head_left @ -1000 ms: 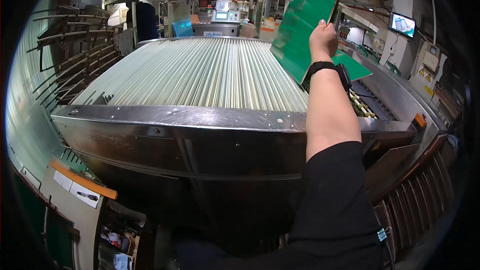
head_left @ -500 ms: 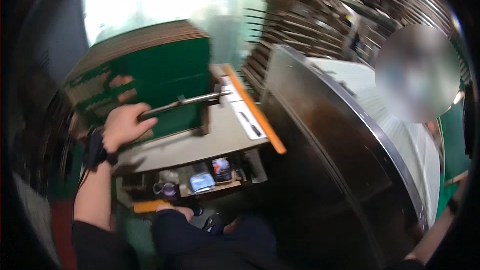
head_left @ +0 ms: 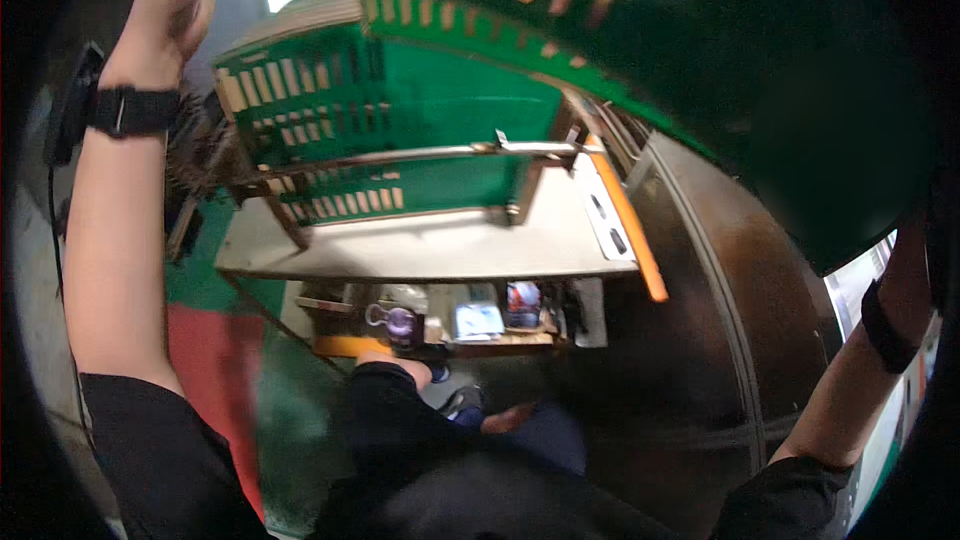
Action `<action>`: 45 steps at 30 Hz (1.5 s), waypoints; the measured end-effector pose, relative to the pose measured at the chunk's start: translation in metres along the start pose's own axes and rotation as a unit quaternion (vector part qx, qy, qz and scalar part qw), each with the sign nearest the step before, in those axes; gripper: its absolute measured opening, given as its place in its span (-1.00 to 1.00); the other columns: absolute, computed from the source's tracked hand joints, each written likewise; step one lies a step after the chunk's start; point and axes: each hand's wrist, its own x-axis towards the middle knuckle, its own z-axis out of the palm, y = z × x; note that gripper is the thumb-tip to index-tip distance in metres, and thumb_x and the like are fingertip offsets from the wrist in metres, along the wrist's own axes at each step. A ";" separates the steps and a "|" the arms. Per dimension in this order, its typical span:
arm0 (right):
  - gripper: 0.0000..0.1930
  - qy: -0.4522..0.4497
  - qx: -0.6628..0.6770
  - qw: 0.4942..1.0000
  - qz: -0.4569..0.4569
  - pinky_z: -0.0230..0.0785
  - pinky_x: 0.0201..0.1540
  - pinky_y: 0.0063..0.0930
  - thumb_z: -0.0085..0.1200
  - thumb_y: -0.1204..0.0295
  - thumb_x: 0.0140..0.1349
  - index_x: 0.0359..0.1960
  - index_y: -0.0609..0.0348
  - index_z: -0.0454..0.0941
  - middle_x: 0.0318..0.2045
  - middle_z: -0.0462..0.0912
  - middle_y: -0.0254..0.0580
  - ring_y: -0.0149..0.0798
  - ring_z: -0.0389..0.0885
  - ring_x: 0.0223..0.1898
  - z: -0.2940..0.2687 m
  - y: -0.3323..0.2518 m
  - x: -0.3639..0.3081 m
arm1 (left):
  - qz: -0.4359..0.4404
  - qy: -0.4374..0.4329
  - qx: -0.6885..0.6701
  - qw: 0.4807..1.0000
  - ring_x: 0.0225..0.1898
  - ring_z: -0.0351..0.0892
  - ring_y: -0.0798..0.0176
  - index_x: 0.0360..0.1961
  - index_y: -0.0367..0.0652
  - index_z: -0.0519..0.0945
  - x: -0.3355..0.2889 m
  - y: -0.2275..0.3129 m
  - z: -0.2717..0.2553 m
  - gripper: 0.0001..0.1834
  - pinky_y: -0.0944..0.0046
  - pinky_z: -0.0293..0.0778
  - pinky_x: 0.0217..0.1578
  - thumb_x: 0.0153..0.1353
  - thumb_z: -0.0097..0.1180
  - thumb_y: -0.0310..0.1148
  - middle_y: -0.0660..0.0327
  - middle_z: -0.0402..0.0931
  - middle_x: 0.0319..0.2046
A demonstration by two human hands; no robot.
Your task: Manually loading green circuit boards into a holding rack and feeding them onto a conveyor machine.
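A large dark green board with rows of tan slots hangs aloft across the upper right. My right hand is at its lower right edge and appears to grip it; the fingers are hidden. Raised at the upper left, my left hand is apart from the board, partly cut off by the frame. Its visible fingers are stretched out, with nothing seen in them. Beneath the lifted board, a stack of similar green boards stands on edge on the pale worktable. A metal bar crosses in front of the stack.
An orange strip edges the table's right end, beside a white sheet with dark items. Below is a shelf with a purple mug and packets. A dark brown metal-edged surface stands to the right.
My left hand has left the metal bar and risen to the upper left. A green board now fills the upper right, with my right hand up at its edge. The view has shifted.
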 end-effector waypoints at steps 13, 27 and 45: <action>-0.50 -0.154 0.074 0.984 0.043 0.40 0.22 -0.11 -0.10 0.06 0.52 0.20 0.25 0.51 0.11 0.60 -0.02 -0.03 0.57 0.08 0.139 0.128 0.067 | -0.038 0.002 -0.193 0.980 0.22 0.54 0.15 0.32 -0.17 0.46 0.008 -0.047 -0.109 -0.53 0.06 0.42 0.29 0.56 -0.02 -0.12 0.16 0.56 0.23; -0.60 -0.201 0.070 0.974 0.076 0.48 0.12 -0.15 -0.07 0.13 0.52 0.13 0.16 0.57 -0.03 0.69 -0.12 -0.11 0.65 -0.05 0.220 0.189 0.100 | -0.061 -0.001 -0.175 0.983 0.01 0.69 0.20 0.13 -0.24 0.54 0.001 -0.091 -0.098 -0.59 0.12 0.66 0.04 0.53 0.06 -0.11 0.11 0.66 0.02; -0.48 -0.207 0.121 0.965 0.104 0.42 0.23 -0.06 -0.04 0.09 0.48 0.26 0.26 0.47 0.11 0.63 0.04 0.00 0.60 0.10 0.220 0.227 0.096 | -0.068 0.082 -0.096 0.990 0.11 0.63 0.30 0.19 -0.16 0.50 -0.002 -0.116 -0.108 -0.58 0.21 0.56 0.15 0.50 0.13 -0.11 0.18 0.61 0.09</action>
